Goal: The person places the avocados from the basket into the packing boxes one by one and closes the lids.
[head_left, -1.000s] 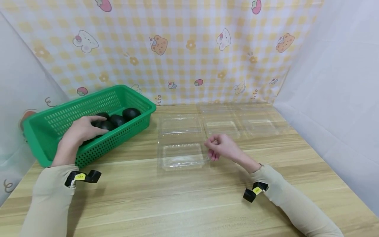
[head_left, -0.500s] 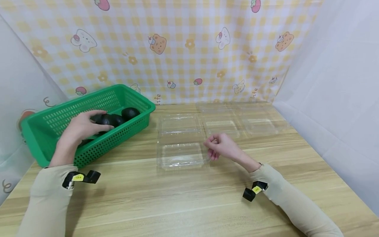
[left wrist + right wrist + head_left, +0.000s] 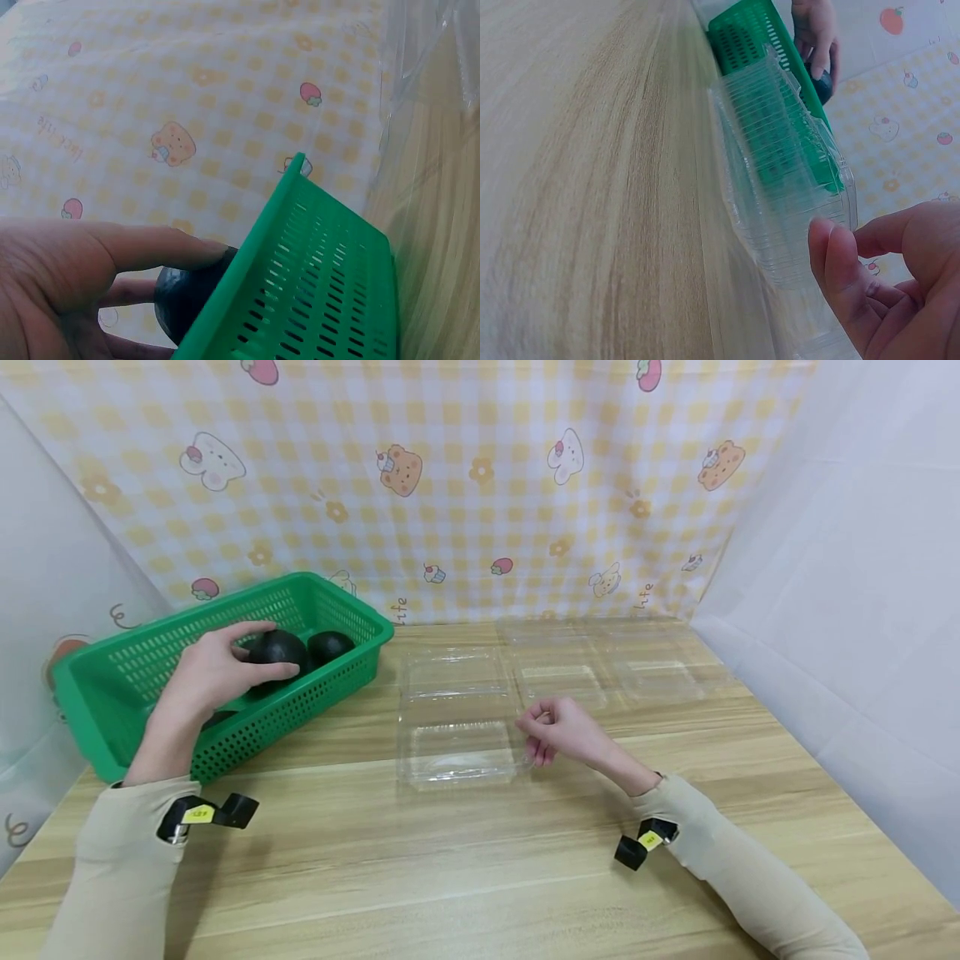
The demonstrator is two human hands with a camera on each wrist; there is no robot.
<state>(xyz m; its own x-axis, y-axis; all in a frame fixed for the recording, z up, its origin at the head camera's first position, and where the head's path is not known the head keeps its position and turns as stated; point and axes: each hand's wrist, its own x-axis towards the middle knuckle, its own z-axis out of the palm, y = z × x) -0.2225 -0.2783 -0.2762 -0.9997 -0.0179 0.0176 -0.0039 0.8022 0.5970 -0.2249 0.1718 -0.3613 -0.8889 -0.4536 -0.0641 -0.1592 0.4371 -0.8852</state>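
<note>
My left grip (image 3: 213, 668) has just raised one glossy, near-black, rounded fruit (image 3: 279, 650), much like an avocado, from among its neighbours; half a second ago it sat lower in the cluster. My thumb and fingers are spread to the fruit's width and curved round it, thumb on the near side, fingers on the far side. The fruit is inside the long, green, slotted plastic basket (image 3: 300, 708), up by its front wall: in the left wrist view the rim hides part of it, so it has not crossed over to the pale, wood-grained bench (image 3: 390, 877). I judge that the hold is made and the lift begun, but the fruit is not out. Whether it touches the fruit beneath, I cannot tell. A second near-black fruit (image 3: 332, 646) lies just beside it, toward the basket's right end.

My right grip (image 3: 566, 731) is where it was: fingers bent, tips drawn together at the right edge of the nearest clear, ribbed plastic container (image 3: 459, 718), and it seems to pinch that thin rim, which should help keep the container steady. Two more clear plastic containers (image 3: 558, 677) lie behind it, to the right
</note>
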